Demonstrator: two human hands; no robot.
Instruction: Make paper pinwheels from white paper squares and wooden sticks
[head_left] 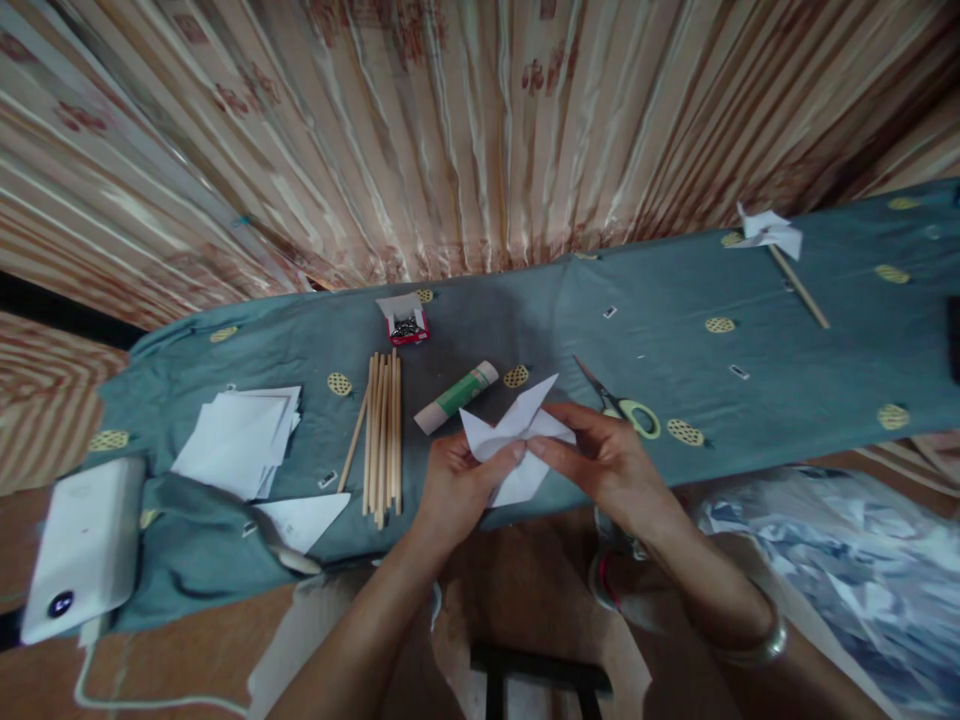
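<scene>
Between my two hands is a white paper pinwheel point(517, 425), its pointed blades spread and folded toward the middle. My left hand point(469, 475) grips its left side, thumb pressed near the centre. From the right, my right hand point(600, 460) pinches it, the thumb meeting the left thumb at the centre. Whether a pin is under the thumbs cannot be made out. Just behind the hands lies a green and white glue stick point(457, 397). Scissors point(619, 400) with pale yellow handles rest beyond my right hand, blades pointing away.
Left of my hands lie wooden sticks point(383, 435), stacked white paper point(232, 435) and a paper triangle point(306, 520). An open red box of pins point(406, 322) sits behind them. A finished pinwheel on a stick point(772, 235) lies far right. A white power bank point(86, 545) is at the left edge.
</scene>
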